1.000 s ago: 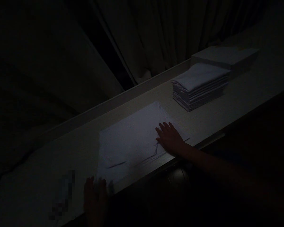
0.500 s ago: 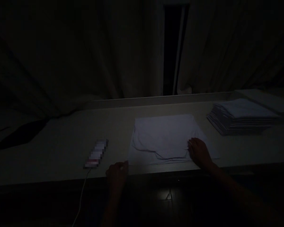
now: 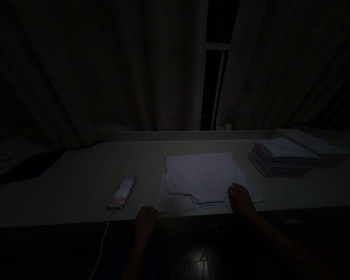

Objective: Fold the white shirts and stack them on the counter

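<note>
White cloth [image 3: 201,171] is lying flat and partly folded on the tabletop [image 3: 76,182], its near edge running close to the tabletop's front edge. At the cloth's near left corner, the left hand [image 3: 146,218] is touching the fabric with its fingers curling in; whether its grip is closing on the corner, I cannot tell in the dim light. At the cloth's near right part, the right hand [image 3: 241,199] is resting with bent fingers, their tips meeting the edge of the upper layer; how firmly that grip is holding, I cannot tell either.

Left of the cloth, a phone [image 3: 123,193], blurred by pixels, is lying with a white cable [image 3: 103,243] trailing from its near end. Right of the cloth and farther back, a stack of folded cloths [image 3: 282,157] is sitting apart from it, with a pale box [image 3: 312,142] standing behind and to the stack's right. Beyond the cloth, curtains [image 3: 169,70] are hanging.
</note>
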